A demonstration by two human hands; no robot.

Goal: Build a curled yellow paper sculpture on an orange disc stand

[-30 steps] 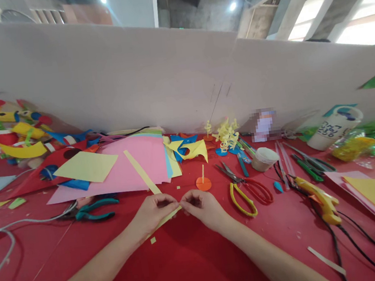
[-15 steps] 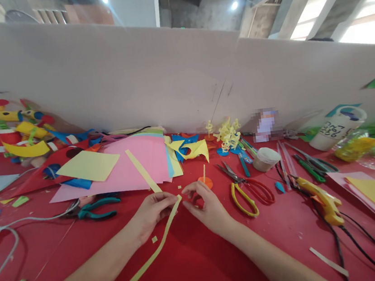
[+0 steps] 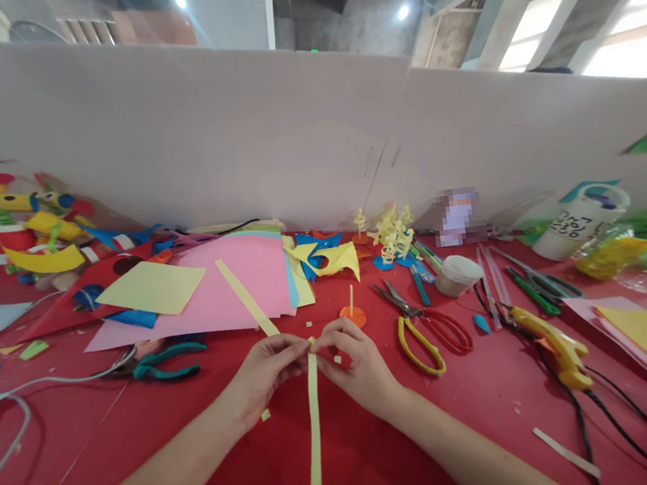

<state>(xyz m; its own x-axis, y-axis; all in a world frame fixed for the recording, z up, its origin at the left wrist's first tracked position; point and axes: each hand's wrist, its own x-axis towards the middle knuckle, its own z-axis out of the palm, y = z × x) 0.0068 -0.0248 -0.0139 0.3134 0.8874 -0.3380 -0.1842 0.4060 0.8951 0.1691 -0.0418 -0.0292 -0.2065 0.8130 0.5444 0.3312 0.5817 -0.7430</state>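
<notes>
My left hand (image 3: 272,371) pinches pale yellow paper strips close to my right fingertips. One strip (image 3: 243,293) reaches up and left from the left hand, over pink paper. Another strip (image 3: 316,432) runs from the fingertips down towards me. My right hand (image 3: 358,360) closes its thumb and forefinger on the strip's upper end, touching the left fingertips. The exact fold or joint there is hidden by fingers. Just beyond the right hand lies an orange disc (image 3: 356,317) with a short yellow strip standing on it. Small yellow paper squares (image 3: 338,359) lie around the hands.
Scissors (image 3: 422,325) with yellow and red handles and a yellow glue gun (image 3: 554,344) with cables lie to the right. Teal pliers (image 3: 170,361) and a white cable are on the left. Paper sheets (image 3: 233,277) and curled yellow pieces (image 3: 393,232) sit towards the pale partition (image 3: 228,136).
My right hand has moved left and closed on the strip's end beside my left fingers. The lower strip has swung from slanting left to nearly straight towards me. A small square now shows beside my right hand.
</notes>
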